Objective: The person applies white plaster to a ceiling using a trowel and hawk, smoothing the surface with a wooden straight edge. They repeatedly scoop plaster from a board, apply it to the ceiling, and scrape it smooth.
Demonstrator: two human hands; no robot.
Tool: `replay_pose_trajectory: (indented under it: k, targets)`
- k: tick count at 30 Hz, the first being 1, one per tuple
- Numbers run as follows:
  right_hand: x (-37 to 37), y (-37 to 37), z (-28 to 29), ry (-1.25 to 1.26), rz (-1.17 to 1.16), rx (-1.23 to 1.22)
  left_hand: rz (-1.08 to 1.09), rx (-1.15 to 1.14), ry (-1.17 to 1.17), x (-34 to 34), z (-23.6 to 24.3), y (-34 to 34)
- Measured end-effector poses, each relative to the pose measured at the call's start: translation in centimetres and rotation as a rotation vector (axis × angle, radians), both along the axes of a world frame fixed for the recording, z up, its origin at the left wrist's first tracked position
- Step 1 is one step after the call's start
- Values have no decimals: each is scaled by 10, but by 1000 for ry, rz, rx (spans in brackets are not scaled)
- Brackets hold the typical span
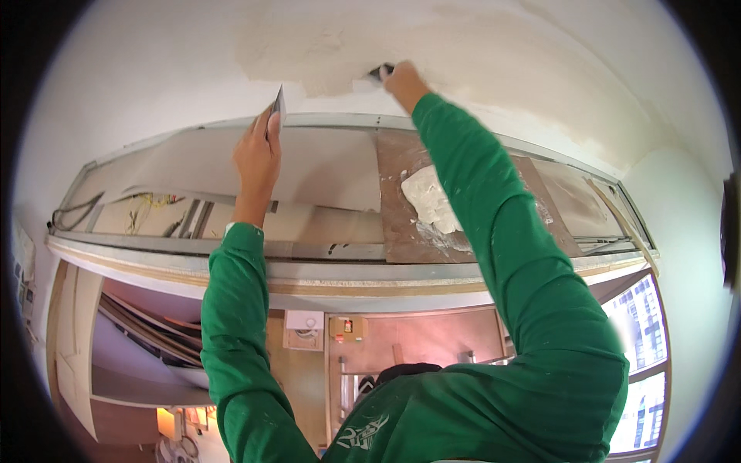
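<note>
My left hand (257, 162) is closed on a scraper (279, 102), its thin metal blade pointing up in front of the wall. Higher and to the right, my right hand (407, 85) grips a dark putty knife (378, 73) at the wall surface. Its blade is mostly hidden. Around it spreads a beige patch of filler (309, 50) on the white wall (170, 69). Below my right forearm, a mound of white putty (426, 197) lies on a brown board (395, 239), partly covered by the green sleeve.
The board rests across a metal-framed recess (332, 251) holding loose wires (147, 207) at left and a wooden strip (614, 212) at right. Far below are the floor (301, 378), a cardboard box (347, 329) and stacked long panels (147, 332). A bright window (644, 370) stands at lower right.
</note>
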State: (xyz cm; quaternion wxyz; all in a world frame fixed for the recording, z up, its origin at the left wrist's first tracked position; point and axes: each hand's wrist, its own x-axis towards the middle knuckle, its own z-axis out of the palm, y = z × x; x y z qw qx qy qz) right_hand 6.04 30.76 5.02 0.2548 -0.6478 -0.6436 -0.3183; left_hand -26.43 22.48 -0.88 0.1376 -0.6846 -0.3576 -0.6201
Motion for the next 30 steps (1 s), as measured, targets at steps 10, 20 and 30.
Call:
replay_pose_trajectory:
  k: [10,20,30]
  targets:
    - [31,-11,160,1294,688,127,-123,-72,-99,9,6,0]
    - [-5,-272,60,1429,861,105,-1360,-878,-1075,59,13,-47]
    - [14,-404,19,-141,643,101,-2112,-1167,-843,174,35,-195]
